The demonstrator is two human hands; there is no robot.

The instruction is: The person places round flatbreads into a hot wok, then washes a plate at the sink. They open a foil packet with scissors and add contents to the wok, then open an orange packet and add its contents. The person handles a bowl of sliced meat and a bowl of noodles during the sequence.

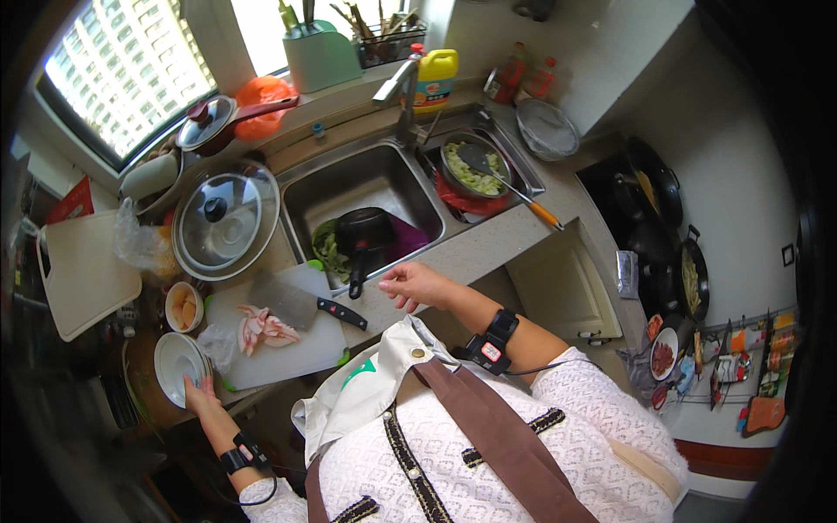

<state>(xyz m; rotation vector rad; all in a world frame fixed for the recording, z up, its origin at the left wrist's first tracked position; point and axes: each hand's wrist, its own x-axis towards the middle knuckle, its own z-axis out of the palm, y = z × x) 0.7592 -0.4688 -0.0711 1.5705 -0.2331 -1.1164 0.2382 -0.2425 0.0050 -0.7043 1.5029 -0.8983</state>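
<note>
My left hand (200, 394) grips the near rim of a white bowl (172, 367), which seems stacked with at least one more. My right hand (414, 286) is in the air by the sink's front edge, fingers loosely curled and holding nothing. To the right of the bowls lies a white cutting board (314, 356) with green corners. On it are slices of raw, fatty meat (265, 330) and a cleaver (288, 302), its black handle pointing towards me. A small bowl (184, 307) of peeled, yellowish pieces stands just behind the white bowls.
A black-handled pan (363, 238) and leafy greens (330, 252) lie in the steel sink (418, 176). In the side basin, a bowl of chopped cabbage (471, 167) holds a spatula (533, 206). A lidded pot (222, 216) stands left of the sink. Woks (693, 278) are at the stove.
</note>
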